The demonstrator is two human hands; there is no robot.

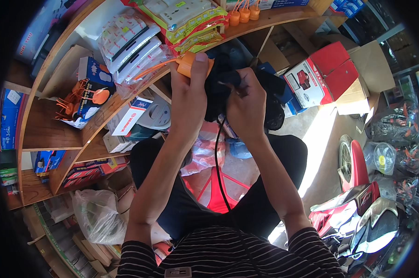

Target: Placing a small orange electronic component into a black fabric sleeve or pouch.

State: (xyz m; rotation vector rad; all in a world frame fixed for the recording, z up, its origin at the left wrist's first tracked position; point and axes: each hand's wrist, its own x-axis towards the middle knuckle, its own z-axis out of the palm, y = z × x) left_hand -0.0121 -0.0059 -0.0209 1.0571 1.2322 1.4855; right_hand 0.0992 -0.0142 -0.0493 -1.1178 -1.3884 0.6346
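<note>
My left hand is closed around an orange lamp holder, thumb on top, with an orange wire trailing off to the left. To its right, my right hand has its fingers curled at a dark, cloth-like black thing. Whether that is cloth or a bag I cannot tell, and its lower part merges with the shadow. Both hands are close together in front of the shelf, above my knees. A thin black cord hangs down between my forearms.
The curved wooden shelf bears packs of white sockets and more orange lamp holders. A red and white box is at the right, beyond it an open carton. A red motorbike stands on the right. Pink-striped bags lie below my hands.
</note>
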